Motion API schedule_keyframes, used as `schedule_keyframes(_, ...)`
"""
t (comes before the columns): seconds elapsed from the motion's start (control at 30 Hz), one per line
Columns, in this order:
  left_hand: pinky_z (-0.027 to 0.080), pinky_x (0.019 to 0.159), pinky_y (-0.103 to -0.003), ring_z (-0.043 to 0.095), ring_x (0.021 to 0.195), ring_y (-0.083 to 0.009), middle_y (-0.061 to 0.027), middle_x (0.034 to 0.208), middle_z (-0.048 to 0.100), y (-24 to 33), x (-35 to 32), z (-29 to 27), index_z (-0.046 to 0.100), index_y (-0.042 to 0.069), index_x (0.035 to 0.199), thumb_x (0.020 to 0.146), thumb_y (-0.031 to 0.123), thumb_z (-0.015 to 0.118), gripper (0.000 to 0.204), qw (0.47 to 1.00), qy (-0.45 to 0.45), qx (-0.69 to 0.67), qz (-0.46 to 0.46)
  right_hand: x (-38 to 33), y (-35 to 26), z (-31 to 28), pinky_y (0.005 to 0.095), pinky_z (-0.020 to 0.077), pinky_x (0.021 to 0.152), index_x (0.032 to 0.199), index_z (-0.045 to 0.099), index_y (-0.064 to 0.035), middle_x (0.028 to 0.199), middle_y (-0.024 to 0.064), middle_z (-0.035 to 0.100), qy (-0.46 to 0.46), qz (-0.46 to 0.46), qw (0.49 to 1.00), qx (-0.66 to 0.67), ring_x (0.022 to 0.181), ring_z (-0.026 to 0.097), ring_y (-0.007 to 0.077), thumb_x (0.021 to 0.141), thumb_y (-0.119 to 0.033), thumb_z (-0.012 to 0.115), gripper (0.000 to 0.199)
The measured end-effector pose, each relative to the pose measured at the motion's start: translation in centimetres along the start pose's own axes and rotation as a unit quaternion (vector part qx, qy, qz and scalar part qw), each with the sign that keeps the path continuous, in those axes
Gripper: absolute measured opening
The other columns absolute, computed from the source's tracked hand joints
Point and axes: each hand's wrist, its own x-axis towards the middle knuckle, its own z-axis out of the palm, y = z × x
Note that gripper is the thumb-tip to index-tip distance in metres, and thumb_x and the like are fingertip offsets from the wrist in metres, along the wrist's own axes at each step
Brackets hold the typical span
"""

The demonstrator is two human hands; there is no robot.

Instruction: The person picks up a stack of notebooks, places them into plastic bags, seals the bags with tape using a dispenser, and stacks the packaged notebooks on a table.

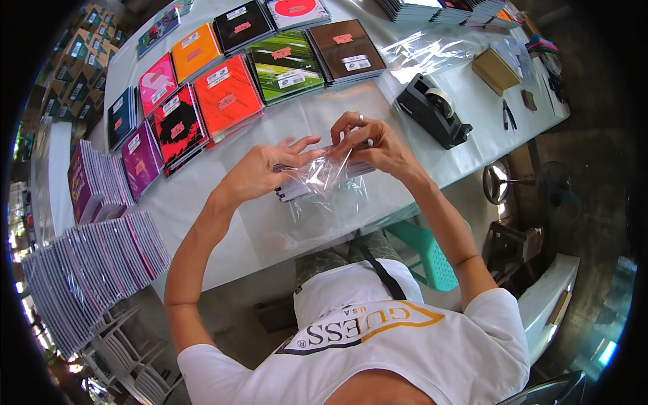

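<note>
- My left hand (260, 172) and right hand (374, 145) both pinch a clear plastic sleeve (324, 182) around a small stack of notebooks (297, 189), held just above the counter (405, 74).
- I judge the stack is partly in, the sleeve mouth unsealed.
- One black tape dispenser (432, 108) sits nearby.
- Eleven or so colourful notebooks (226, 94) lie spread beyond, unbagged.
</note>
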Motion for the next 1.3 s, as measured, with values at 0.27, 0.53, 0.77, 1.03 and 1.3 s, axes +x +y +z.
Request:
schedule_keyframes(0.27, 0.032, 0.109, -0.055, 0.039, 0.132, -0.0400, 0.0022, 0.152, 0.033, 3.4, -1.7, 2.4, 0.043, 0.019, 0.142, 0.071, 0.023, 0.077, 0.079, 0.885, 0.032, 0.460, 0.060, -2.4, -4.1, 1.5, 0.0359, 0.0434, 0.079, 0.090, 0.073, -0.0118, 0.095, 0.0019, 0.064, 0.083, -0.115, 0.889, -0.436, 0.092, 0.056, 0.0208, 0.068, 0.002, 0.067, 0.026)
schedule_keyframes(0.53, 0.041, 0.103, -0.052, 0.041, 0.126, -0.0477, -0.0021, 0.147, 0.041, 1.6, -1.8, 3.6, 0.050, 0.037, 0.136, 0.073, 0.016, 0.075, 0.071, 0.870, 0.105, 0.462, 0.139, -8.0, -3.3, 9.5, 0.0296, 0.0480, 0.067, 0.085, 0.066, 0.0004, 0.081, 0.0102, 0.066, 0.196, 0.202, 0.959, -0.015, 0.074, 0.062, 0.0176, 0.090, -0.015, 0.064, 0.016)
schedule_keyframes(0.77, 0.044, 0.099, -0.049, 0.042, 0.129, -0.0423, -0.0066, 0.149, 0.039, 1.7, -1.5, 3.3, 0.046, 0.029, 0.140, 0.072, 0.025, 0.077, 0.075, 0.895, 0.083, 0.416, 0.139, -7.7, 3.7, 13.1, 0.0271, 0.0494, 0.062, 0.085, 0.065, 0.0050, 0.074, 0.0085, 0.065, 0.280, 0.135, 0.918, 0.247, 0.065, 0.062, 0.0151, 0.093, -0.014, 0.062, 0.021)
schedule_keyframes(1.03, 0.049, 0.091, -0.039, 0.059, 0.108, -0.0393, -0.0219, 0.142, 0.042, 3.2, 2.2, 2.9, 0.019, 0.013, 0.150, 0.068, 0.027, 0.078, 0.102, 0.974, 0.012, 0.214, -0.073, -7.6, 4.2, 9.9, 0.0304, 0.0532, 0.072, 0.092, 0.068, 0.0056, 0.081, 0.0101, 0.068, 0.175, 0.124, 0.933, 0.289, 0.078, 0.065, 0.0164, 0.090, -0.010, 0.065, 0.016)
schedule_keyframes(1.3, 0.048, 0.094, -0.039, 0.058, 0.112, -0.0387, -0.0182, 0.148, 0.037, 4.1, 2.7, 3.5, 0.016, 0.010, 0.151, 0.065, 0.021, 0.077, 0.106, 0.971, 0.009, 0.216, -0.100, -15.1, 9.6, -28.6, 0.0377, 0.0502, 0.085, 0.094, 0.071, 0.0033, 0.116, 0.0133, 0.063, 0.235, 0.240, 0.875, -0.349, 0.110, 0.057, 0.0248, 0.074, -0.033, 0.077, 0.042)
